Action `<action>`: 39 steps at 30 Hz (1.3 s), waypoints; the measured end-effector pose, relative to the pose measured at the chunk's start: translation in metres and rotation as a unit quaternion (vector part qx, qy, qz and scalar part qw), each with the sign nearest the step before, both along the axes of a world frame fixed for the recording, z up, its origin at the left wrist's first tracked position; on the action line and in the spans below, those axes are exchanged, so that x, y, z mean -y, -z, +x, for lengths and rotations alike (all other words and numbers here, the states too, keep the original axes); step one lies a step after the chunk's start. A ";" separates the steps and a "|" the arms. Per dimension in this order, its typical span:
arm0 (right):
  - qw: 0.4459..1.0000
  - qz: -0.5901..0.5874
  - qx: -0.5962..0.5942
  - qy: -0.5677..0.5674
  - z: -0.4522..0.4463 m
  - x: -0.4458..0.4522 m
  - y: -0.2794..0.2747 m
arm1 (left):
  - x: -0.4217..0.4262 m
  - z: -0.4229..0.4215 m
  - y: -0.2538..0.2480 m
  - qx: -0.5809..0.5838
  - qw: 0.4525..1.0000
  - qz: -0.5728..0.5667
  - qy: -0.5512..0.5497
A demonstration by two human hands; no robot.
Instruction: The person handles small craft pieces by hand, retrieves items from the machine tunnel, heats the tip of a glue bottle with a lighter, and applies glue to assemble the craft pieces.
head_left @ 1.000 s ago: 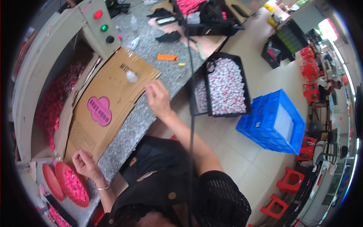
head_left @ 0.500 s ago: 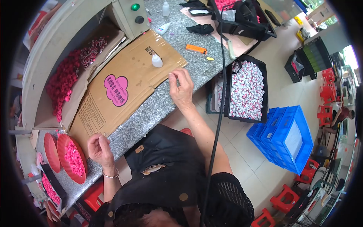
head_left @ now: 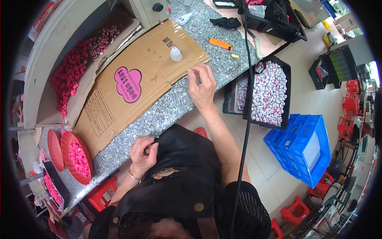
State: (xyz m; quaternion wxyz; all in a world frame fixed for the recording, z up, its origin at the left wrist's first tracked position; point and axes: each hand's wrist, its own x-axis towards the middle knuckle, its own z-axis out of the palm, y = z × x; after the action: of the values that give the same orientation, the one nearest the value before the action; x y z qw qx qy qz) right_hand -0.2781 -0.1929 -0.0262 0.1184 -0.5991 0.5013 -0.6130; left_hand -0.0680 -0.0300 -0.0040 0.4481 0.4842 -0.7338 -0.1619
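My right hand (head_left: 203,88) is over the granite bench edge, by the corner of a flat cardboard sheet (head_left: 153,81). Its thumb and fingertips are pinched together; whatever they hold, if anything, is too small to make out. Lower down, my left hand (head_left: 143,156), with a bracelet at the wrist, is held before the dark apron (head_left: 187,149). Those fingers are curled in a pinch too, and what is between them is hidden. A small white bottle (head_left: 176,55) stands on the cardboard, just beyond my right hand.
A machine opening (head_left: 75,75) holds pink pieces at left. Below it are red bowls (head_left: 88,175). An orange cutter-like tool (head_left: 221,44) and a white bottle (head_left: 184,18) lie on the bench. At right stand a black crate (head_left: 285,119) and blue crates (head_left: 296,147). A black cable (head_left: 247,131) hangs in front.
My left hand has moved right, from the cardboard's near edge to in front of the apron. My right hand keeps its place by the cardboard corner. The whole view has shifted slightly.
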 end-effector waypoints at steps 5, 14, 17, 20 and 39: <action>1.000 -0.005 -0.010 0.001 0.001 0.001 0.003 | -0.008 -0.005 0.012 0.020 1.000 -0.010 0.006; 0.999 -0.030 -0.033 0.013 0.003 0.000 0.006 | -0.025 -0.006 0.026 0.005 0.998 0.030 0.063; 0.998 -0.037 -0.044 0.020 0.004 -0.001 0.008 | -0.035 -0.010 0.029 -0.021 0.993 0.060 0.100; 0.998 -0.035 -0.054 0.022 0.006 -0.001 0.005 | -0.042 -0.009 0.031 -0.033 0.992 0.062 0.107; 0.986 0.091 -0.138 -0.004 0.008 0.016 -0.008 | -0.019 0.009 0.005 -0.088 0.992 -0.089 0.033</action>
State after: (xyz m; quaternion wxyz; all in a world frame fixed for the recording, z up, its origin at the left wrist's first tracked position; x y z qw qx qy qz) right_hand -0.2704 -0.2087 -0.0180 0.1048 -0.6668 0.5640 -0.4757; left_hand -0.0594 -0.0108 -0.0092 0.5470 0.4013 -0.7186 -0.1528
